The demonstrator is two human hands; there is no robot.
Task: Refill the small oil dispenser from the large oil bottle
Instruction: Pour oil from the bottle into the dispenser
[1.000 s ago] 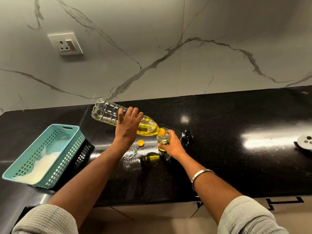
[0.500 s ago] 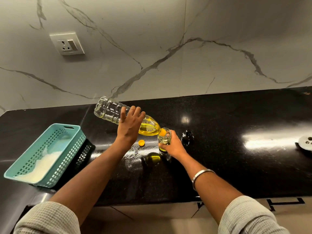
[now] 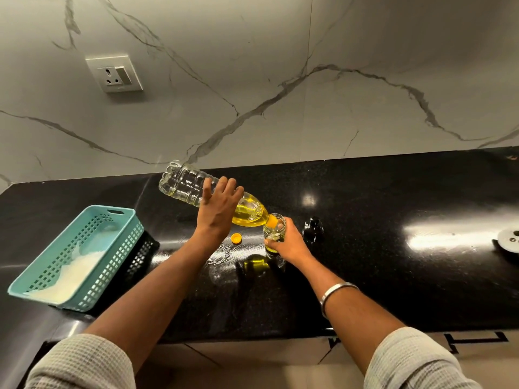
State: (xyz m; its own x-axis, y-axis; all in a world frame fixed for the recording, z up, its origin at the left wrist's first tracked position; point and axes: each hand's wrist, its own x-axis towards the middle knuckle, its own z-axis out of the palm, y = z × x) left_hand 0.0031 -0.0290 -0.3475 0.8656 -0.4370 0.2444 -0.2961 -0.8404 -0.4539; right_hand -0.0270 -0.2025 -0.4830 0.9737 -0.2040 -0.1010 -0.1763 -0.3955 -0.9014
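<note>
From the head view, the left hand (image 3: 217, 210) grips the large clear plastic oil bottle (image 3: 209, 196), tipped with its base raised and its orange neck at the mouth of the small clear glass oil dispenser (image 3: 274, 234). The right hand (image 3: 289, 242) grips that dispenser, which stands on the glossy black stone surface (image 3: 379, 262). A small orange bottle cap (image 3: 236, 238) lies just beside it. Pouring well likely means a gentle tilt, neck over the opening, and watching the level to avoid overflow.

Both arms reaching forward, left hand (image 3: 217, 210) wrapped over something with fingers (image 3: 224, 186) spread, right hand (image 3: 286, 242) gripping low, bangle on wrist.
</note>
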